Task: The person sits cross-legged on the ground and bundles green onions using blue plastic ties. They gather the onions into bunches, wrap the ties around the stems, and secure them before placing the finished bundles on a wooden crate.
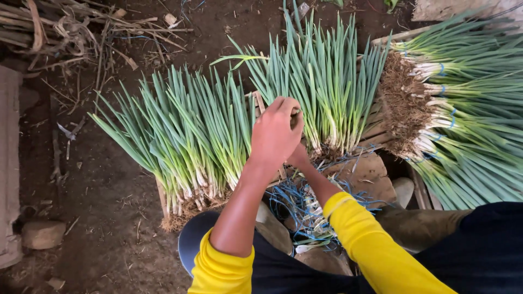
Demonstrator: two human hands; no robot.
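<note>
Three lots of scallions are counted: one fan point(180, 136) at centre left, one fan point(321, 81) at upper centre, and a tied stack point(463, 109) at right, roots facing left. Left hand point(275, 133) — fingers curled, pinching stalks at centre frame. Right hand point(298, 157) lies mostly hidden behind the left; its grip cannot be told. Blue ties point(297, 204) sit in a tangle below the hands. One stone point(42, 234) at lower left — dry stalks point(54, 27) at upper left.

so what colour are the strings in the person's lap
Blue: the tangle of strings lies below the hands, clearest in the head view.
</note>
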